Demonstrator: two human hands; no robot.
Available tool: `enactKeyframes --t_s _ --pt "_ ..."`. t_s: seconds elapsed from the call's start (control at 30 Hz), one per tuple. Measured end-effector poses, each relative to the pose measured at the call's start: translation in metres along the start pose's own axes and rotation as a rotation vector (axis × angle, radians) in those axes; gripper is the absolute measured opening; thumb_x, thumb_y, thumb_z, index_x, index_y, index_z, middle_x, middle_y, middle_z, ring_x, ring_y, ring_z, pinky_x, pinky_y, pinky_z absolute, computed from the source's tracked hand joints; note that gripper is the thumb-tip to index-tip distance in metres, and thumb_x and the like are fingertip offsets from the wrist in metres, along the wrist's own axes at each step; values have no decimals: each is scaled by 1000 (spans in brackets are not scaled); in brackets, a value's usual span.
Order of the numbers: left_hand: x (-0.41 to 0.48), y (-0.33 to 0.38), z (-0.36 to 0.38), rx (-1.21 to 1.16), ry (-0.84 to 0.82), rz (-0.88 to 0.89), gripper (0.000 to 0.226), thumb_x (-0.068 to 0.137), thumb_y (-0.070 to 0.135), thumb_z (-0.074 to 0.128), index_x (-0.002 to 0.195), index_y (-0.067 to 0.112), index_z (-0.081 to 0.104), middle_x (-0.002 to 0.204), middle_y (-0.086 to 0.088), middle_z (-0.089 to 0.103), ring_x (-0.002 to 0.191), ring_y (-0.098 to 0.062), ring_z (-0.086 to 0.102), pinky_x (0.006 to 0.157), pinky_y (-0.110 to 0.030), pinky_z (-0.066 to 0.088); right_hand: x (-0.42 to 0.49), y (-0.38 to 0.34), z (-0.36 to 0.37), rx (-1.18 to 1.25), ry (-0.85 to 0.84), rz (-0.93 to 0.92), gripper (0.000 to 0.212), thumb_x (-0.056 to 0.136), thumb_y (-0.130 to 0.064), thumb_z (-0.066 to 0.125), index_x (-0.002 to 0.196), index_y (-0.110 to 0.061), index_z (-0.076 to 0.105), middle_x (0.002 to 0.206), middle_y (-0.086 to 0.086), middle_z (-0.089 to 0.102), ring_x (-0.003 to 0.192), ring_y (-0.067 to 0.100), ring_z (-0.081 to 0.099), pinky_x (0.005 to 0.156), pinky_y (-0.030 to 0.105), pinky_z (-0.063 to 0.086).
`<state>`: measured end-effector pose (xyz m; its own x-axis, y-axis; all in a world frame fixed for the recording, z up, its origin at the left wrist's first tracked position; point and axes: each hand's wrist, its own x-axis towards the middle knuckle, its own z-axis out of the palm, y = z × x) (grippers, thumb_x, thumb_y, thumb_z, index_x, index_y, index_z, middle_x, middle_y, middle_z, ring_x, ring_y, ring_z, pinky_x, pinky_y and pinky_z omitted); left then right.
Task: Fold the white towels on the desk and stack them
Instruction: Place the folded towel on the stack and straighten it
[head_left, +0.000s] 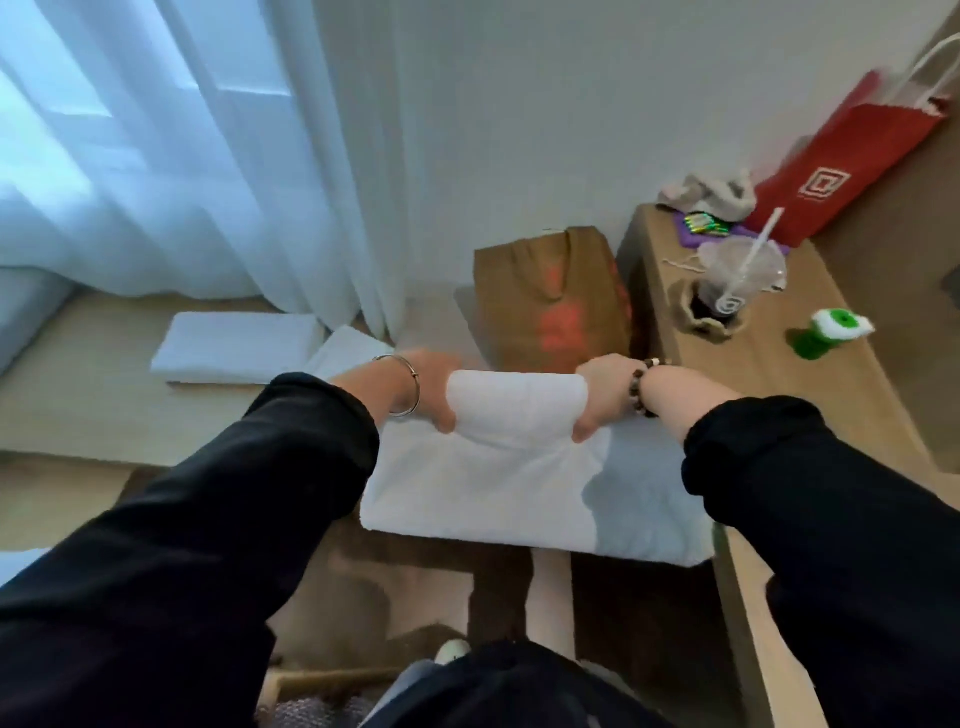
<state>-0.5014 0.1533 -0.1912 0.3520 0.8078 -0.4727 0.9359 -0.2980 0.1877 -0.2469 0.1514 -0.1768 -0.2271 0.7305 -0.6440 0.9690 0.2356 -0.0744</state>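
White towel (519, 488) lies over the desk's (769, 374) near left corner, overhanging the edge. Its far end is lifted and curled over. The left hand (434, 389) grasps that roll's left end and the right hand (605, 397) its right end. A folded towel (239, 348) rests on the low ledge (78, 395) under the curtain (291, 156).
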Motion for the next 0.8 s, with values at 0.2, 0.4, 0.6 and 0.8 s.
enactKeyframes --t_s 0.2,0.4,0.6,0.8 --pt "-41 -140 15 -153 53 -261 56 52 45 80 98 30 52 83 9 54 75 -18 52 62 -26 37 99 -124 -48 -52 -52 -223 44 48 -57 79 75 -27 64 79 -8 64 72 13 61 62 26 49" --pt "-47 -229 44 -344 -11 -464 56 54 50 78 96 31 47 105 3 62 87 -19 55 72 -27 43 188 -212 -71 -217 -126 -350 44 48 -56 79 69 -28 54 74 -10 58 65 11 55 56 19 38" --pt "-13 -287 47 -433 -62 -608 62 59 47 78 111 26 51 115 -2 61 105 -25 58 85 -36 50 282 -261 -107 -354 -239 -449 61 55 -56 79 100 -21 57 94 -3 60 83 16 58 67 26 48" --pt "8 -343 27 -461 -71 -680 65 59 45 76 116 28 49 115 0 60 105 -24 58 85 -37 51 348 -308 -141 -399 -251 -500 63 55 -55 80 106 -22 61 101 -2 64 89 17 61 80 30 52"
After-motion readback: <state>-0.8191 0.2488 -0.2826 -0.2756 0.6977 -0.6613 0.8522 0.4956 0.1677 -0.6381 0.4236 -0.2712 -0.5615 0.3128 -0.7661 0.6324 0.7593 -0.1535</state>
